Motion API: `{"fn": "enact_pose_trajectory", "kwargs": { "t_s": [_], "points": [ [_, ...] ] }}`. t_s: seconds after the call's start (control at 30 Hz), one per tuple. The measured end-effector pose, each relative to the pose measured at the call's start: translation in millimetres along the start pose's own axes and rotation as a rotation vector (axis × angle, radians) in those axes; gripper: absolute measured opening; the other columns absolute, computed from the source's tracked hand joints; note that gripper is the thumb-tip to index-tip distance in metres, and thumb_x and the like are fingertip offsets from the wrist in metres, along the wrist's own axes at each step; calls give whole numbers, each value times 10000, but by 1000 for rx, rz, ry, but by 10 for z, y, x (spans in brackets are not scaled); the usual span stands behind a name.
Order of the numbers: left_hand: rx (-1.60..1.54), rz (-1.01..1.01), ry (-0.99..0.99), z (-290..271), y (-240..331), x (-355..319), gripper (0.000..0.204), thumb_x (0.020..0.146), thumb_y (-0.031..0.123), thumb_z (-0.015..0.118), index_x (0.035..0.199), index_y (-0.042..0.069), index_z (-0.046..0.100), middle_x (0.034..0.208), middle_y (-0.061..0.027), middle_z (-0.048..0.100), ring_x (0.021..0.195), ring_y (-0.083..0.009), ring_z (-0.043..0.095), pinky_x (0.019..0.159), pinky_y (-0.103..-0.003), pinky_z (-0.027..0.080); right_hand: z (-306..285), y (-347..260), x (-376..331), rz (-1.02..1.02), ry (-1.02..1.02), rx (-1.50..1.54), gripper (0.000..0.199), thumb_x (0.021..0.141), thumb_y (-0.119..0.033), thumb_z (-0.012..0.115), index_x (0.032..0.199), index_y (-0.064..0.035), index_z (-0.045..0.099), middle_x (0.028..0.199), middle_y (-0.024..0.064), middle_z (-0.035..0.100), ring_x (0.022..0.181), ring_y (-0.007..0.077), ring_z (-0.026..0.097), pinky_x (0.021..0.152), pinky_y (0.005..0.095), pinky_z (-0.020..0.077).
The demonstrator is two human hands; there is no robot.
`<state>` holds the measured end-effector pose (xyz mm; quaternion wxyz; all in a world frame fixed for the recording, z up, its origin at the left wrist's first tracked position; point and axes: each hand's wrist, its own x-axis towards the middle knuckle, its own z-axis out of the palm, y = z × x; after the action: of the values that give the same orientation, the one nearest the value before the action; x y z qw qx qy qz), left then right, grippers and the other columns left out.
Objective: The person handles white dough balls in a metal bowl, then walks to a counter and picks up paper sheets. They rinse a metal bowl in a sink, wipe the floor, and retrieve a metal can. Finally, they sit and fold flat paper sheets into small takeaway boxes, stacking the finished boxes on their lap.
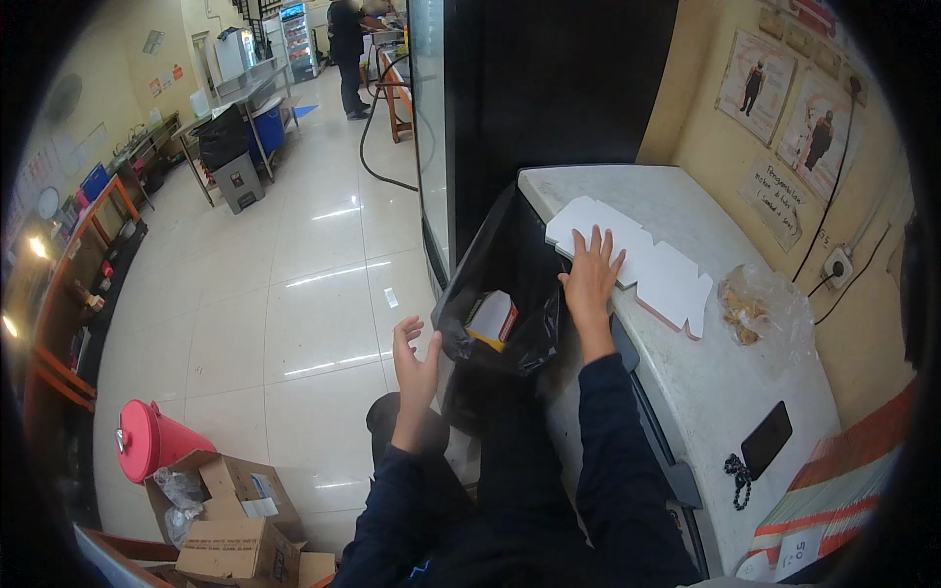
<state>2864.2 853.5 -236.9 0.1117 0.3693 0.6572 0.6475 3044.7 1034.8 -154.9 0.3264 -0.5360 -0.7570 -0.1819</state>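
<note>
My right hand (591,284) lies with spread fingers on a stack of white flat die-cut box blanks (632,250) at the left side of the white counter top. My left hand (417,377) hangs in the air, fingers apart and holding nothing, beside the rim of a black plastic bag (505,245). The bag gapes between my hands against the counter's side. Inside it sits a folded paper box (492,318), white within and red and yellow outside. Deeper parts of the bag are too dark to make out.
On the counter (784,377) are a clear plastic bag of yellowish food (750,312), a phone (766,439), black beads (737,480) and a stack of orange-and-white flat boxes (833,490). Cardboard cartons (225,544) and a pink bucket (157,436) stand lower left. Far off stands a person (348,49).
</note>
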Motion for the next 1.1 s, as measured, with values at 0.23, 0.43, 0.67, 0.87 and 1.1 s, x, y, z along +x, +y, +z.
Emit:
{"fn": "enact_pose_trajectory", "kwargs": {
  "t_s": [0.23,0.43,0.67,0.87,1.1],
  "points": [
    [-92,-72,18,-494,193,-384,397,839,136,615,1189,39,455,1151,-138,540,1062,-250,526,908,-377,387,-269,-1,188,21,89,320,425,772,10,525,1141,-182,612,1167,108,601,1101,318,547,940,471,402],
    [-909,-301,-336,-802,571,-615,510,955,405,399,1320,48,380,1266,-179,489,1106,-237,521,938,-340,396,-1582,-492,-633,-361,138,668,447,748,22,517,1138,-162,632,1114,115,627,1059,289,592,893,386,471],
    [-759,-396,-7,-1351,394,-1154,548,959,389,370,1395,67,290,1329,-143,420,1175,-246,469,979,-367,404,-1524,-1037,-2292,-912,-212,864,411,764,-147,583,1174,-179,611,1181,60,605,1032,197,613,787,290,514],
    [-797,-742,-44,-1518,365,-1895,580,953,428,364,1399,65,285,1326,-140,424,1173,-241,471,972,-354,407,-1319,-879,-2962,-970,-531,1133,499,686,-226,698,1174,-181,605,1179,66,606,946,179,633,810,297,510],
    [-810,-658,-62,-1786,592,-2113,658,936,508,353,1413,64,262,1342,-141,410,1203,-234,443,981,-338,389,-1340,-923,-3022,-959,-642,1391,437,682,-295,720,1093,-164,650,1127,40,633,877,201,645,772,314,519]
  ]
}}
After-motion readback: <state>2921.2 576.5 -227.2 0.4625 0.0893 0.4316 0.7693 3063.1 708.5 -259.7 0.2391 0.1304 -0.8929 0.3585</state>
